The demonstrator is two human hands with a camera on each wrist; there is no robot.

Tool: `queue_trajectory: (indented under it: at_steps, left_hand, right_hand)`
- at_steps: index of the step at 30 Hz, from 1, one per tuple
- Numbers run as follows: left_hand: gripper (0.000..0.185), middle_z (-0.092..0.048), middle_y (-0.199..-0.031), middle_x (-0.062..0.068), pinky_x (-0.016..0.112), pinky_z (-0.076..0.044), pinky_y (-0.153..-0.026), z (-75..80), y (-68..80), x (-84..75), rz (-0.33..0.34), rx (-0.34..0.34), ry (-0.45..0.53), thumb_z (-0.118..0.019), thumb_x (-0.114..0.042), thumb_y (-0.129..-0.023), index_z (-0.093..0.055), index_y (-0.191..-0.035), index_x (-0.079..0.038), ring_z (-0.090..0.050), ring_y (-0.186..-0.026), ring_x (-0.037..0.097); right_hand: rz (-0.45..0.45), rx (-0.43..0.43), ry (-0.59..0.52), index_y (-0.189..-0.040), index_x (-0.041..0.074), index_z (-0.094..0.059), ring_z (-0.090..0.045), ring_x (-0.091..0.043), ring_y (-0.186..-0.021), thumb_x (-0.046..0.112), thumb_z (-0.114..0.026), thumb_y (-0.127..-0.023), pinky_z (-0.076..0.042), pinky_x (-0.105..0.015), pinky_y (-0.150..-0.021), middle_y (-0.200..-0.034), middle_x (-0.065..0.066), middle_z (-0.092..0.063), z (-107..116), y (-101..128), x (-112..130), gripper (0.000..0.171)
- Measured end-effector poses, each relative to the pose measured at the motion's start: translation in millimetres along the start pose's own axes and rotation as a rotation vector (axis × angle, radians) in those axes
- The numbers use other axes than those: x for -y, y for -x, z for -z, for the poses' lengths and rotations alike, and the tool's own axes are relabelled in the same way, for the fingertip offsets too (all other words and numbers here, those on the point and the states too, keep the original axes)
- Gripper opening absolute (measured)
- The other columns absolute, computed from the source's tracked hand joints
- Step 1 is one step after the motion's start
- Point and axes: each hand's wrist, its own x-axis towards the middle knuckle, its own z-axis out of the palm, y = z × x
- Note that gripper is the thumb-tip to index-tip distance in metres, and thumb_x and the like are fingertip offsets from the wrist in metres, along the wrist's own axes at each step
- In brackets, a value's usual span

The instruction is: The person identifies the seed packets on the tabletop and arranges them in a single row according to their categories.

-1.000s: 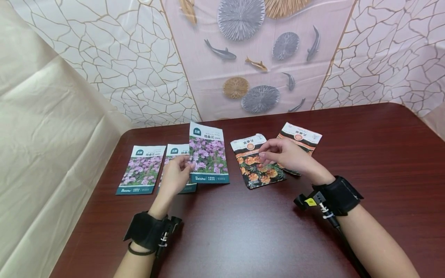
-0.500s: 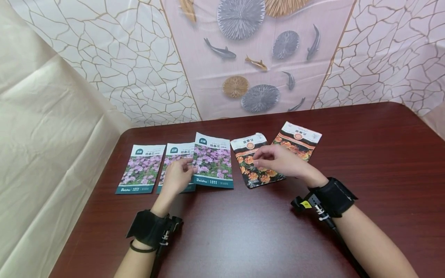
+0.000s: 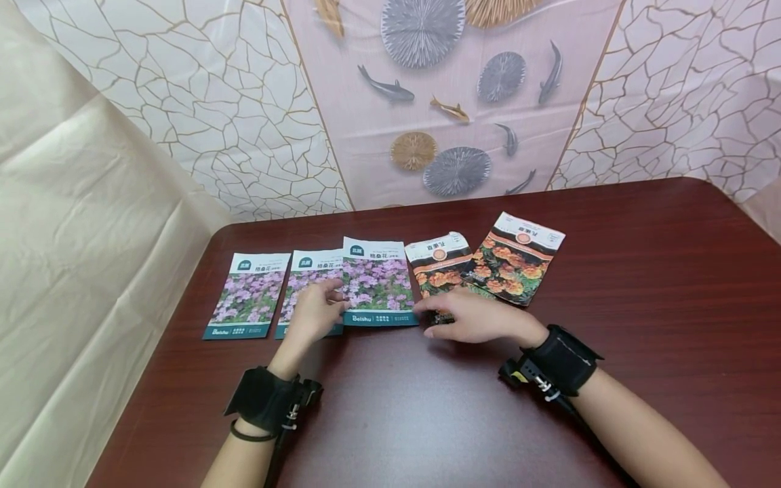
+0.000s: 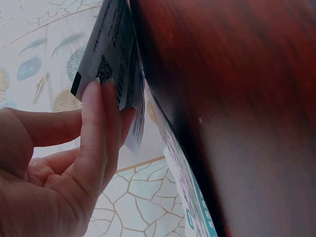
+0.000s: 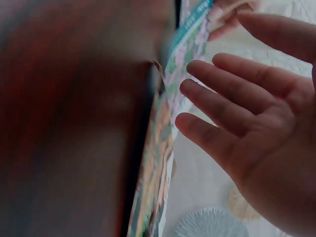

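1. Left hand (image 3: 314,313) is being seen at the lower left of centre in the head view, its thumb and fingers pinching the left edge of the third purple-flower packet (image 3: 378,282); in the left wrist view the fingertips (image 4: 101,106) are being pressed against the packet's printed back (image 4: 111,54).
2. That packet is being held nearly flat on the dark red table (image 3: 641,285), overlapping the second purple-flower packet (image 3: 308,278), whose lower part is being covered by the hand.
3. Just left of these, the first purple-flower packet (image 3: 250,296) is lying flat, apart from the hand.
4. Right hand (image 3: 472,317) is being held open just right of centre, palm down, with straight fingers (image 5: 232,89) pointed left toward the bottom right corner of the third purple-flower packet.
5. Under that hand the near orange-flower packet (image 3: 441,266) is being partly covered at its lower end; whether the palm is pressing it cannot be told.
6. Beside it, toward the upper right, the far orange-flower packet (image 3: 515,259) is lying tilted, overlapping the near one's edge.
7. Black wrist straps (image 3: 564,359) are being worn on both arms.
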Motion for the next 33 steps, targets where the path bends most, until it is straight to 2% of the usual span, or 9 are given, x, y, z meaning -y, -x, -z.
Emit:
queue_trajectory:
  at_steps: [2,5,12,18,22,25,30,33]
  left_hand:
    - [0.042,-0.063,-0.101,0.02,0.029,-0.053,-0.058,-0.8,-0.1,0.4,-0.004,0.004,-0.009,-0.062,0.0,-0.085,-0.051,-0.125,0.005,-0.064,-0.068,0.021]
    - [0.043,-0.063,-0.1,0.018,0.029,-0.052,-0.058,-2.1,-0.1,0.3,-0.003,0.012,-0.013,-0.062,0.001,-0.085,-0.051,-0.126,0.004,-0.064,-0.07,0.021]
    - [0.046,-0.061,-0.104,0.018,0.029,-0.054,-0.063,-4.1,1.6,-1.9,-0.003,0.047,0.002,-0.06,0.003,-0.085,-0.048,-0.129,0.003,-0.064,-0.083,0.025]
    - [0.047,-0.059,-0.113,0.021,0.029,-0.053,-0.063,-5.5,2.8,-2.9,-0.029,0.074,-0.024,-0.059,0.003,-0.086,-0.046,-0.132,0.002,-0.064,-0.08,0.023]
    - [0.047,-0.056,-0.12,0.02,0.028,-0.051,-0.059,-6.2,2.7,-3.4,-0.033,0.079,-0.044,-0.059,0.001,-0.087,-0.046,-0.132,0.001,-0.064,-0.076,0.02]
    - [0.047,-0.055,-0.122,0.018,0.028,-0.049,-0.058,-6.6,3.2,-3.5,-0.049,0.077,-0.051,-0.059,0.0,-0.087,-0.047,-0.132,-0.001,-0.064,-0.081,0.021]
    - [0.045,-0.054,-0.125,0.015,0.034,-0.051,-0.067,-6.7,4.9,-3.7,-0.103,0.08,-0.066,-0.06,-0.003,-0.088,-0.05,-0.131,-0.005,-0.061,-0.096,0.025]
    - [0.044,-0.053,-0.125,0.015,0.038,-0.051,-0.072,-6.6,6.5,-4.5,-0.135,0.086,-0.088,-0.06,-0.004,-0.088,-0.051,-0.13,-0.006,-0.059,-0.1,0.027]
  right_hand:
    - [0.003,0.029,0.017,-0.129,0.002,-0.05,-0.052,-0.021,-0.111,0.02,-0.058,-0.091,-0.043,-0.038,-0.089,-0.126,-0.012,-0.054,-4,-1,2,0.043]
    - [0.004,0.063,0.033,-0.132,0.003,-0.047,-0.045,-0.025,-0.12,0.021,-0.059,-0.09,-0.039,-0.041,-0.096,-0.13,-0.013,-0.05,-10,-2,4,0.048]
    - [-0.001,0.109,0.039,-0.134,0.003,-0.045,-0.041,-0.027,-0.124,0.019,-0.06,-0.089,-0.036,-0.042,-0.099,-0.134,-0.013,-0.046,-13,-3,5,0.05]
    - [0.004,0.131,0.067,-0.132,0.0,-0.046,-0.042,-0.027,-0.123,0.018,-0.059,-0.09,-0.037,-0.042,-0.098,-0.133,-0.012,-0.048,-13,-2,5,0.048]
    - [0.004,0.145,0.088,-0.132,-0.001,-0.047,-0.041,-0.026,-0.124,0.018,-0.059,-0.09,-0.03,-0.042,-0.103,-0.133,-0.012,-0.048,-13,-2,5,0.047]
    - [0.015,0.159,0.101,-0.132,-0.002,-0.046,-0.04,-0.026,-0.125,0.017,-0.058,-0.09,-0.024,-0.043,-0.106,-0.134,-0.013,-0.047,-12,-2,5,0.048]
    - [0.018,0.193,0.101,-0.133,-0.004,-0.043,-0.037,-0.027,-0.127,0.017,-0.059,-0.09,-0.02,-0.043,-0.108,-0.135,-0.015,-0.044,-10,0,6,0.05]
    - [0.014,0.204,0.099,-0.133,-0.004,-0.043,-0.036,-0.027,-0.127,0.017,-0.059,-0.09,-0.02,-0.043,-0.108,-0.136,-0.015,-0.044,-9,0,6,0.051]
